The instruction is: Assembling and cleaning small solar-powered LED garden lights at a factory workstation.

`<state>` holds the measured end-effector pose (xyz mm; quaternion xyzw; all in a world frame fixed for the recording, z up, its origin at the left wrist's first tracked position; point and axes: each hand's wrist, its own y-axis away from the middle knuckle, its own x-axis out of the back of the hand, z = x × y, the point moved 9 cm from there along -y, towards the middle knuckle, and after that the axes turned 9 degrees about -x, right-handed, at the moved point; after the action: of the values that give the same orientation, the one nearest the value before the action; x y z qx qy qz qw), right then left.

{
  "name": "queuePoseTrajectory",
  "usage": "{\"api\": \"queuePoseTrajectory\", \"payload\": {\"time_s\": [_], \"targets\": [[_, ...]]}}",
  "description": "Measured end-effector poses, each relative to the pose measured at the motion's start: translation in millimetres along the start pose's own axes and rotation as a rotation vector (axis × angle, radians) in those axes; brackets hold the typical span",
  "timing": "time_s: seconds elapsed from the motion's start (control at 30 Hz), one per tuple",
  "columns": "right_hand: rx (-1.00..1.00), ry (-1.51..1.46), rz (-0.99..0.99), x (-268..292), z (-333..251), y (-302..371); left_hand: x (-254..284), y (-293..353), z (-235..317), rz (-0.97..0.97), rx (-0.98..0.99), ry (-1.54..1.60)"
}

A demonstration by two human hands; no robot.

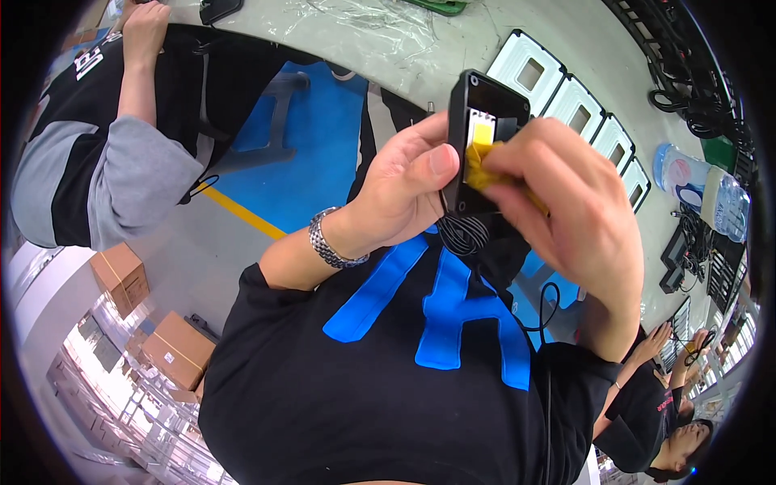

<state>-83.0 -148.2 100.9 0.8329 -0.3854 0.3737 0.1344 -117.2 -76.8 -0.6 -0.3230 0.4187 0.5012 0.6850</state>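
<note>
My left hand holds up an open black rectangular housing, tilted upright before my chest, thumb along its side. Inside the housing sits a white part with a yellow block on it. My right hand is closed at the housing's open face, pinching a crumpled yellow piece against the inner part. Blur and the fingers hide what kind of thing the yellow piece is. Below the housing hangs a coiled black cable, and a strand of black cable runs down beside my shirt.
White black-edged trays stand in a row on the worktable, beside a clear plastic bottle. Black cables lie at the far right. One person works at the left, another at lower right. Cartons stand lower left.
</note>
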Motion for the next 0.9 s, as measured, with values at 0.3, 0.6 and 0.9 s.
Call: {"api": "queuePoseTrajectory", "payload": {"time_s": [0.3,0.6,0.9], "targets": [[-0.036,-0.173,-0.042,0,8,-3,7,-9,11,0.043,-0.024,-0.071],[-0.192,-0.397,0.608,66,33,39,-14,-22,1,-0.083,0.039,0.256],[0.018,0.057,0.042,11,-2,6,3,-15,2,0.119,0.050,-0.074]]}}
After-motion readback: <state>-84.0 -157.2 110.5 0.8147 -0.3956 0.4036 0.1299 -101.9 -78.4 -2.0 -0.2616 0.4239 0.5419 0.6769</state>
